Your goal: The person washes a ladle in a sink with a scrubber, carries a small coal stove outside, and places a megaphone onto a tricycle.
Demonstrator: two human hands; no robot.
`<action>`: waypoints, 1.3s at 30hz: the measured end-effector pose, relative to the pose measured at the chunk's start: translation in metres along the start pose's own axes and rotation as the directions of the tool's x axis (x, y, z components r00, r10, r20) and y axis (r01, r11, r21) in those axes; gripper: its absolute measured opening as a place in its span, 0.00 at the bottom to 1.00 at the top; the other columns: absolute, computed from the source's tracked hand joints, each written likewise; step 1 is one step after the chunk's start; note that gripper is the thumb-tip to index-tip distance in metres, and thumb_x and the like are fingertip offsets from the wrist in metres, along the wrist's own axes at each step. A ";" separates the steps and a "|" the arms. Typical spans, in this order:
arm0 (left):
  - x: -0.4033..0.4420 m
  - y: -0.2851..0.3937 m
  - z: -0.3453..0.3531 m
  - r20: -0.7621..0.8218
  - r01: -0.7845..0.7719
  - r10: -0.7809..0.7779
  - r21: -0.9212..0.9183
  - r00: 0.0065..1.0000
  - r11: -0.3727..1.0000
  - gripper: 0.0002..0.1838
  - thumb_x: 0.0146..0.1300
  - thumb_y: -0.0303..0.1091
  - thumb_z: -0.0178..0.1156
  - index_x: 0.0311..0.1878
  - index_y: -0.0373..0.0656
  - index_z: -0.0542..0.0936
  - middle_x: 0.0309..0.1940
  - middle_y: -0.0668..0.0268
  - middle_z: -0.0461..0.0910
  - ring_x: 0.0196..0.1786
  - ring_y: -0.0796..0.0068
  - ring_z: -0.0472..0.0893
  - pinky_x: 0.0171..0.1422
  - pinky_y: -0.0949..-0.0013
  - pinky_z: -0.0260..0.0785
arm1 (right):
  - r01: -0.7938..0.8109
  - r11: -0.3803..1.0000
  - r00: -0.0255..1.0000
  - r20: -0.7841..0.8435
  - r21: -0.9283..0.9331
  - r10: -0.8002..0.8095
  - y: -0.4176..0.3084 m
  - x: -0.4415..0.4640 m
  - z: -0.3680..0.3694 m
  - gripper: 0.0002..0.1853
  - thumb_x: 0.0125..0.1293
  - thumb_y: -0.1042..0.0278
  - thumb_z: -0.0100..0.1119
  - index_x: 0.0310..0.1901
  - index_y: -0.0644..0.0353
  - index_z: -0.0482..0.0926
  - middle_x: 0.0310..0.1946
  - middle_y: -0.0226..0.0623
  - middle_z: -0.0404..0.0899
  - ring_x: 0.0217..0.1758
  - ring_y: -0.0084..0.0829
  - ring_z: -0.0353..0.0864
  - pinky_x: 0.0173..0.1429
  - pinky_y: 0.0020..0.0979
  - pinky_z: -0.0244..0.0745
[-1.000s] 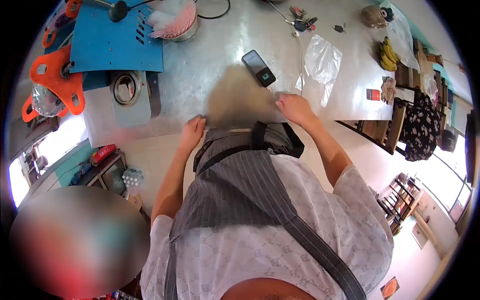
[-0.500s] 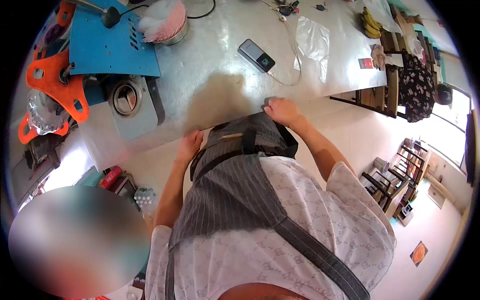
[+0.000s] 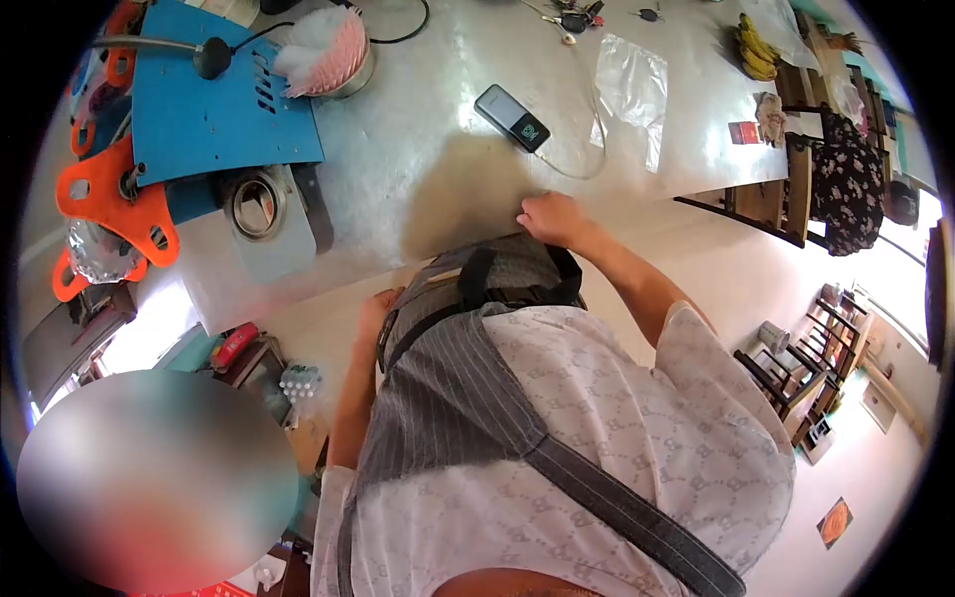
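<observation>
See a broad metal table (image 3: 408,109), with a blue machine (image 3: 224,99) toward its left end. Find 2 hands well apart by the table's near edge: right hand (image 3: 550,217) curled into a fist, with nothing visible inside; left hand (image 3: 376,310) blurred and partly hidden, grip impossible to tell. Look inward from that table edge, ahead of the right hand, slightly to its left and nearer to it, for a slim dark device (image 3: 512,117) lying flat, untouched. Trace its long axis diagonally across the table, far left to near right. Note glossy grey toward the table's far side, black toward the near edge. Follow a pale cable (image 3: 545,158) from the black end, curving right. Pick out 1 small greenish icon lit there.
</observation>
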State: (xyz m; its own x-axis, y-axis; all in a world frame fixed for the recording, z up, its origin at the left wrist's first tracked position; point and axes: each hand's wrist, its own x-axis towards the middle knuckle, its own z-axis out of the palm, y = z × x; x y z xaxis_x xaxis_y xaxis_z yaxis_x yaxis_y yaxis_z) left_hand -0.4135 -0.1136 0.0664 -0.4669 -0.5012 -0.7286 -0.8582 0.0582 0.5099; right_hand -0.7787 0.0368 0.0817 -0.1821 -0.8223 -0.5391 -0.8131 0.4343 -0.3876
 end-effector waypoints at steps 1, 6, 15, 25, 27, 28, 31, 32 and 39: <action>0.001 -0.012 0.005 -0.001 0.006 -0.006 0.008 1.000 1.000 0.23 0.66 0.49 0.52 0.32 0.36 0.79 0.29 0.46 0.79 0.33 0.48 0.80 0.39 0.54 0.69 | 0.005 1.000 0.999 0.042 -0.011 -0.004 0.001 0.002 -0.007 0.16 0.65 0.53 0.53 0.34 0.59 0.78 0.34 0.48 0.81 0.41 0.52 0.80 0.45 0.50 0.74; -0.002 -0.010 0.014 0.041 -0.069 0.068 0.020 0.997 0.997 0.18 0.60 0.44 0.56 0.35 0.34 0.81 0.28 0.44 0.80 0.33 0.54 0.81 0.40 0.59 0.71 | 0.097 0.995 0.994 0.046 0.013 -0.097 0.017 0.004 -0.005 0.15 0.65 0.53 0.53 0.35 0.58 0.78 0.34 0.48 0.81 0.43 0.51 0.80 0.47 0.50 0.74; -0.009 -0.030 0.043 0.046 0.011 -0.011 0.002 0.999 1.000 0.19 0.58 0.44 0.56 0.34 0.33 0.81 0.30 0.45 0.80 0.34 0.52 0.82 0.42 0.58 0.71 | 0.092 0.995 0.995 0.030 0.029 -0.093 0.034 0.010 -0.008 0.15 0.65 0.54 0.53 0.35 0.58 0.79 0.30 0.46 0.81 0.38 0.51 0.81 0.43 0.50 0.74; -0.021 -0.030 0.049 0.049 0.096 -0.095 -0.023 0.994 0.995 0.19 0.58 0.44 0.56 0.34 0.34 0.81 0.31 0.45 0.81 0.35 0.52 0.82 0.43 0.57 0.71 | -0.120 0.985 0.959 -0.242 0.121 0.147 0.046 0.017 -0.061 0.23 0.60 0.44 0.59 0.32 0.61 0.78 0.30 0.44 0.82 0.37 0.47 0.82 0.41 0.46 0.77; -0.024 -0.030 0.051 0.053 0.115 -0.113 -0.029 0.992 0.993 0.19 0.58 0.44 0.56 0.34 0.34 0.81 0.31 0.45 0.81 0.35 0.52 0.82 0.43 0.57 0.71 | -0.153 0.985 0.950 -0.264 0.083 0.169 0.052 0.021 -0.060 0.25 0.57 0.40 0.60 0.34 0.60 0.79 0.31 0.44 0.82 0.40 0.45 0.83 0.43 0.45 0.77; -0.025 -0.030 0.053 0.054 0.126 -0.124 -0.034 0.991 0.991 0.19 0.58 0.44 0.56 0.34 0.34 0.81 0.32 0.45 0.81 0.35 0.52 0.82 0.43 0.57 0.71 | -0.150 0.985 0.951 -0.261 0.084 0.167 0.056 0.022 -0.059 0.25 0.57 0.40 0.60 0.34 0.60 0.79 0.31 0.44 0.82 0.40 0.45 0.83 0.43 0.45 0.77; -0.028 -0.029 0.055 0.055 0.149 -0.146 -0.044 0.988 0.988 0.19 0.57 0.44 0.56 0.33 0.34 0.81 0.32 0.46 0.81 0.36 0.52 0.82 0.43 0.57 0.71 | -0.108 0.988 0.939 -0.315 0.110 0.137 0.059 0.023 -0.060 0.24 0.54 0.42 0.65 0.27 0.59 0.75 0.26 0.42 0.81 0.33 0.45 0.82 0.37 0.43 0.75; -0.028 -0.029 0.056 0.057 0.155 -0.153 -0.047 0.987 0.987 0.19 0.57 0.44 0.56 0.33 0.34 0.81 0.32 0.46 0.81 0.36 0.52 0.82 0.43 0.57 0.71 | -0.099 0.990 0.945 -0.302 0.100 0.125 0.060 0.022 -0.062 0.24 0.54 0.43 0.65 0.27 0.59 0.75 0.26 0.42 0.81 0.34 0.46 0.82 0.38 0.44 0.75; -0.024 -0.037 0.069 0.053 0.201 -0.197 -0.097 0.979 0.975 0.19 0.57 0.44 0.56 0.33 0.34 0.81 0.33 0.46 0.82 0.36 0.53 0.82 0.44 0.57 0.71 | -0.110 0.992 0.968 -0.221 0.059 0.120 0.061 0.025 -0.087 0.17 0.60 0.53 0.58 0.34 0.61 0.77 0.30 0.45 0.82 0.38 0.48 0.82 0.42 0.46 0.77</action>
State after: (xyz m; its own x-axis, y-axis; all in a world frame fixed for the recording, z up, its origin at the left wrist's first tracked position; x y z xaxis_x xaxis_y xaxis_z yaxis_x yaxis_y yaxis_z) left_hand -0.3852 -0.0447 0.0335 -0.2993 -0.4563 -0.8380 -0.9099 -0.1280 0.3947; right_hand -0.8809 0.0107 0.1092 -0.3960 -0.8248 -0.4035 -0.7544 0.5428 -0.3691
